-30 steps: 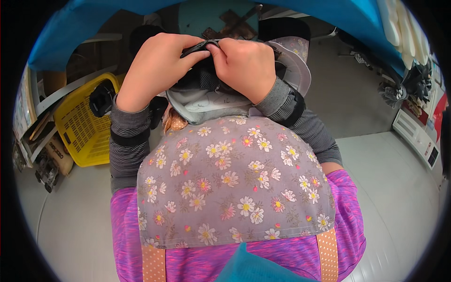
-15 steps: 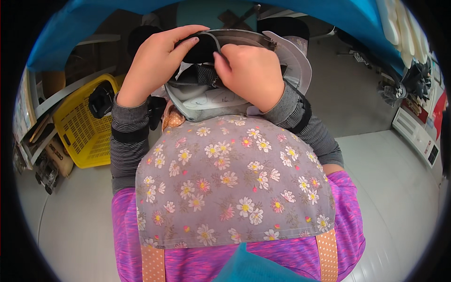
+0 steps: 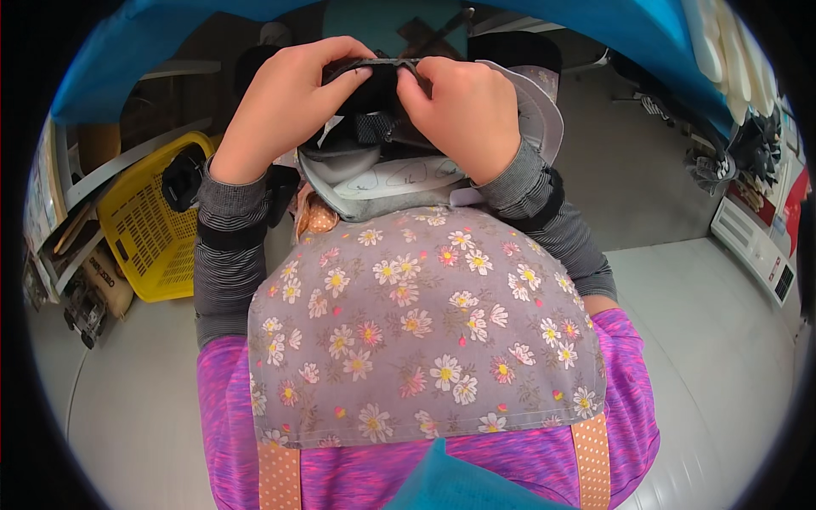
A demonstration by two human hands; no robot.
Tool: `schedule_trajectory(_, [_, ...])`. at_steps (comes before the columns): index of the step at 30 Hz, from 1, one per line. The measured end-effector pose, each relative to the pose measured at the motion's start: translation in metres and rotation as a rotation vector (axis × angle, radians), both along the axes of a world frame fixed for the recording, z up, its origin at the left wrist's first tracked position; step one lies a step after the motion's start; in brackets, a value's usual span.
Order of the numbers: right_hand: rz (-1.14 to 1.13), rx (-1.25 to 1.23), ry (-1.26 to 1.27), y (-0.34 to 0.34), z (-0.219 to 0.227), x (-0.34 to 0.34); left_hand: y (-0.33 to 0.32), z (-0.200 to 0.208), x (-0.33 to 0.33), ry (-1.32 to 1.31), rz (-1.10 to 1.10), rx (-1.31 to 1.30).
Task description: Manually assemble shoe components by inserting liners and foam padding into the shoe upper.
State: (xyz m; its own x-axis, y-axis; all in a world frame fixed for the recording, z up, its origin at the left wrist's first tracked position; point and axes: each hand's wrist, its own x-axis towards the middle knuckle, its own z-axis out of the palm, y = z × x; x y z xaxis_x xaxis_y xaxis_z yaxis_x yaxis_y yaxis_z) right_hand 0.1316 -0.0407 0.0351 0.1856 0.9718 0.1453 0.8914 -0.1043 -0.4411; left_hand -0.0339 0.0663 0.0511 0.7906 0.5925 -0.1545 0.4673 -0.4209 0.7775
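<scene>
My left hand (image 3: 289, 106) and my right hand (image 3: 467, 110) are side by side over my lap. Each pinches the top edge of a dark fabric piece (image 3: 371, 92) between thumb and fingers, and the fingertips are a short way apart. Below them, against my flowered apron (image 3: 425, 314), rests a grey padded bundle (image 3: 348, 206). Pale pieces with drawn outlines (image 3: 408, 177) lie in it. A curved whitish panel (image 3: 540, 119) sticks out past my right hand. Behind my fingers, part of the dark piece is hidden.
At the left stands a yellow plastic basket (image 3: 132, 242) with a black item (image 3: 181, 180) in it. Blue material (image 3: 629, 30) arches across the top. Upper right hang white elongated shapes (image 3: 722, 55); dark bundles (image 3: 752, 149) and a white appliance (image 3: 752, 242) are below.
My right hand has moved up and slightly right to the top edge of the dark fabric, level with my left. The fabric's edge, curved before, now runs straighter between the fingertips.
</scene>
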Motion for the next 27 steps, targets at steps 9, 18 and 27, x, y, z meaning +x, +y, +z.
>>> schedule_trajectory(9, [0.115,0.089,0.044,-0.006,0.005,-0.001,-0.001,-0.009,0.002,-0.053,0.119,-0.022])
schedule_trajectory(18, [0.044,0.111,0.011,0.002,-0.001,-0.002,0.005,0.008,0.003,-0.028,-0.074,0.233])
schedule_trajectory(27, [0.281,-0.082,-0.018,-0.021,0.02,0.004,0.024,0.006,0.008,-0.011,-0.286,0.331])
